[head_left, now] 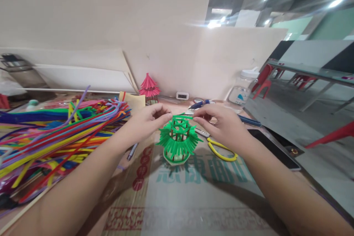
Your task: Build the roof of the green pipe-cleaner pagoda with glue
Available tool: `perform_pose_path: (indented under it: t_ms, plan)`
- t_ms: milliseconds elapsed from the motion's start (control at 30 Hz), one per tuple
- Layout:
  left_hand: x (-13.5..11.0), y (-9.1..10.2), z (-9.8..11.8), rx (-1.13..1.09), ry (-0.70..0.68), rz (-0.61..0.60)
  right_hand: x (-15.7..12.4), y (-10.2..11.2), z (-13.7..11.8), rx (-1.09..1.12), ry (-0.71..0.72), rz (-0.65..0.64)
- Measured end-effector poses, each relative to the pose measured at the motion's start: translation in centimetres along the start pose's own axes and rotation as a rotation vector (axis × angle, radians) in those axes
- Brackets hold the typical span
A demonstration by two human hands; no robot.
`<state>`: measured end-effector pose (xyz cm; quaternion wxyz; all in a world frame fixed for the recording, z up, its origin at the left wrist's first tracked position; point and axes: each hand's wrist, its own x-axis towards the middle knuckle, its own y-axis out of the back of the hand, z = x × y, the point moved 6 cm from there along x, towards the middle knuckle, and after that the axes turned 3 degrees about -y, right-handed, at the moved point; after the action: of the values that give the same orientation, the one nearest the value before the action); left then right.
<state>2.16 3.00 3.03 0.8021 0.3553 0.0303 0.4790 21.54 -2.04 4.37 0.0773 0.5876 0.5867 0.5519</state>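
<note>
A small green pipe-cleaner pavilion (178, 141) with brown posts stands on a printed cardboard sheet (193, 191) in front of me. My left hand (148, 120) pinches the left end of a green pipe cleaner (182, 117) that runs across the top of the model. My right hand (221, 123) pinches the right end of the same strand. Both hands have their fingers closed on it, just above the model's roof.
A big heap of coloured pipe cleaners (55, 136) lies at the left. A finished red pavilion (149, 88) stands at the back. Yellow-handled scissors (221, 151), a dark phone (276, 149), a plastic jar (243, 88) and pale boards (110, 25) surround the spot.
</note>
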Motion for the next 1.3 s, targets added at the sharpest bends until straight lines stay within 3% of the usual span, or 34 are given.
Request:
perform_pose_path:
  t_ms: [167, 333, 500, 667, 800, 1033, 1300]
  plan:
    - [0.1, -0.3, -0.2, -0.012, -0.027, -0.041, -0.5, -0.3, 0.5, 0.039, -0.063, 0.029]
    - [0.1, -0.5, -0.3, -0.01, -0.011, -0.058, -0.7, -0.3, 0.3, 0.038, -0.039, 0.039]
    - [0.3, -0.2, 0.2, 0.234, -0.049, 0.05, -0.7, -1.1, -0.1, -0.016, 0.009, -0.014]
    - [0.4, -0.2, 0.3, 0.332, -0.091, 0.045, -0.9, -1.6, -0.6, -0.113, 0.067, -0.023]
    - [0.4, 0.1, -0.6, 0.285, -0.07, -0.012, -1.0, -1.6, -0.6, -0.123, 0.068, -0.013]
    - [0.0, -0.2, -2.1, 0.214, 0.024, -0.234, -1.1, -1.6, -0.7, -0.107, 0.081, -0.008]
    - [0.0, -0.5, -2.0, 0.21, 0.003, -0.268, -1.2, -1.7, -0.9, -0.164, 0.083, -0.04]
